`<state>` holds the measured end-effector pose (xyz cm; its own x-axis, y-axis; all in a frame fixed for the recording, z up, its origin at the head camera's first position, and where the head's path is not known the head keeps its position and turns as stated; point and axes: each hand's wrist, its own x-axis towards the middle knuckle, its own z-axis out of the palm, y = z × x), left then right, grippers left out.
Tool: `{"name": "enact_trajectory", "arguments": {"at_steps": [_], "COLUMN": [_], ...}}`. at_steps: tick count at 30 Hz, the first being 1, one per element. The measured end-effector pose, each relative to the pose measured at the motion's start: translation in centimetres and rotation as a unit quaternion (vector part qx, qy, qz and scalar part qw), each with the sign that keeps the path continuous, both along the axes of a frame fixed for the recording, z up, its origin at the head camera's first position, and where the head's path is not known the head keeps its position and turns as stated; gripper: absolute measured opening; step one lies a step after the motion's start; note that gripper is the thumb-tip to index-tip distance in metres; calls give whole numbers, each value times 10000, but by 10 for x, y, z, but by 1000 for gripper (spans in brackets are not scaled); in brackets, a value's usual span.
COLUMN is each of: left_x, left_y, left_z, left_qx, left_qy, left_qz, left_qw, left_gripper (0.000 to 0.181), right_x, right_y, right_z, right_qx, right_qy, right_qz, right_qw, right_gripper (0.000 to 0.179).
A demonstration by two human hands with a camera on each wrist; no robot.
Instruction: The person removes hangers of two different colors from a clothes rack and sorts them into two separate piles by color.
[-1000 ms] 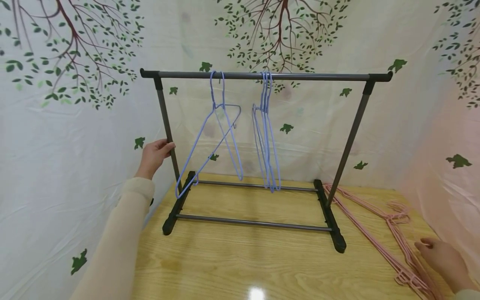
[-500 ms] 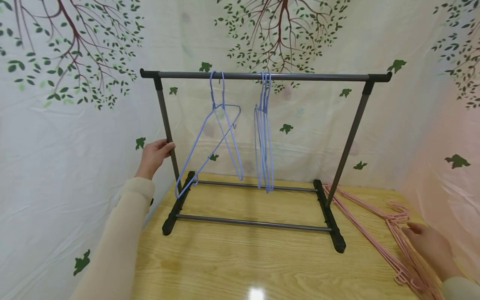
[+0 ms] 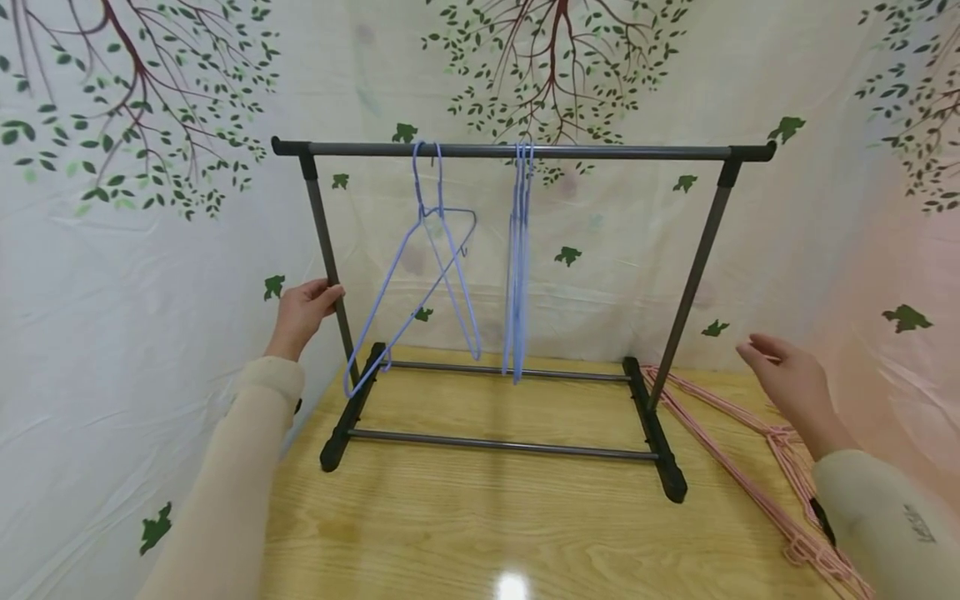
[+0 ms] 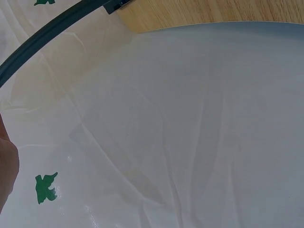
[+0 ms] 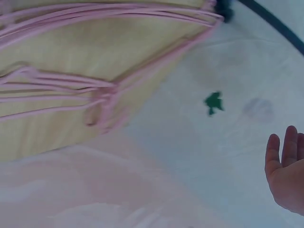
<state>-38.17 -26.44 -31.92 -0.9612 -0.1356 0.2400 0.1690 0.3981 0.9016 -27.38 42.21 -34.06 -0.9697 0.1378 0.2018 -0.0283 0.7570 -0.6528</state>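
left hand [image 3: 300,315] is pinching the left post [image 3: 331,254] of the rack between thumb and fingers. right hand [image 3: 797,390] is hovering just outside the right post [image 3: 693,283], fingers apart and loose, holding nothing. pink hangers [image 5: 107,93] are lying on the bench [image 3: 450,517] below my right hand, much the nearer one, their long axis running from the rack's right foot toward my front right. blue hangers [image 3: 517,300] are hanging from the rail [image 3: 622,152], well left of that hand, the inner bunch edge-on to me.

Pale tree-printed sheeting [image 3: 150,333] behind a wood-grain tabletop [image 3: 420,517] — one bright glare [image 3: 513,585].
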Motion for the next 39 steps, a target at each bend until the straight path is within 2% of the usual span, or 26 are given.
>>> {"name": "enact_trajectory", "arguments": {"at_steps": [6,12,16,21,24,27,29,33,39], "left_x": [0,1,2,4,10,17,21,30,45], "left_y": [0,2,4,3,0,-4,-6,-5,7], "left_z": [0,2,3,1,-2,-3,-2,7,31], "left_qx": [-71,-239,-405,-924,-1130,-1108,-1034,-1005,-1078], "left_qy": [35,23,36,252,404,614,814,1292,1540], "left_qz": [96,52,21,94,274,512,642,732,662], "left_qw": [9999,9997,9992,9954,9924,9906,9892,9838,9799], "left_gripper": [54,53,50,53,61,68,66,57,52], "right_x": [-25,-43,-52,-62,-67,-71,-73,-75,-77], "right_y": [-42,-60,-63,-68,-72,-76,-78,-81,-80], "right_z": [37,56,61,67,70,70,68,67,64], "right_qx": [-617,-1078,-1394,-1912,-2230,-2503,-2595,-2885,-3376], "right_qy": [533,731,717,774,851,969,1066,1169,1295], "right_qz": [134,71,-15,-221,-255,-242,-229,-225,-298], "right_qw": [9966,9915,9876,9783,9708,9630,9596,9500,9319], "right_gripper": [79,80,79,74,70,64,59,49,49]}}
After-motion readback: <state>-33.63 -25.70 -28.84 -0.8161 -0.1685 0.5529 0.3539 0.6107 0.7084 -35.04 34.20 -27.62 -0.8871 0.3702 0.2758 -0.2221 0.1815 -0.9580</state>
